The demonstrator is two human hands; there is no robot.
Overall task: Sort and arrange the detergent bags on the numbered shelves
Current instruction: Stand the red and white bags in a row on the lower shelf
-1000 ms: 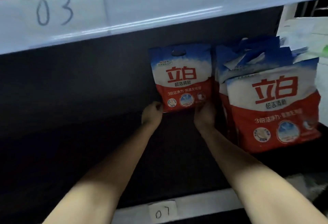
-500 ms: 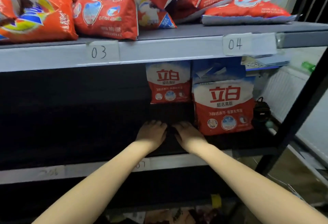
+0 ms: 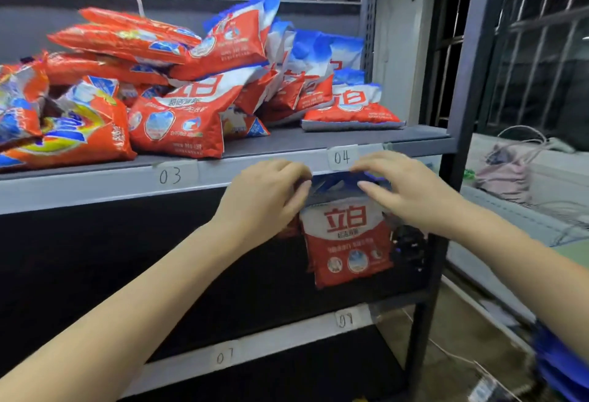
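1. Two hands hovered at the shelf edge by label 04 (image 3: 342,157), likely rising toward the pile (image 3: 178,82) above for another bag.
2. Left hand (image 3: 264,197) loosely curled, right hand (image 3: 404,191) spread with straight fingers; both held nothing.
3. One sorted bag (image 3: 347,242) stood upright on the lower shelf (image 3: 255,342), just below and between them, apparently untouched.

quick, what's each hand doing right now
Left hand: fingers curled, held at the blue tops of the upright detergent bags; whether it grips them cannot be told.
Right hand: open, fingers straight, reaching to the same bag tops.
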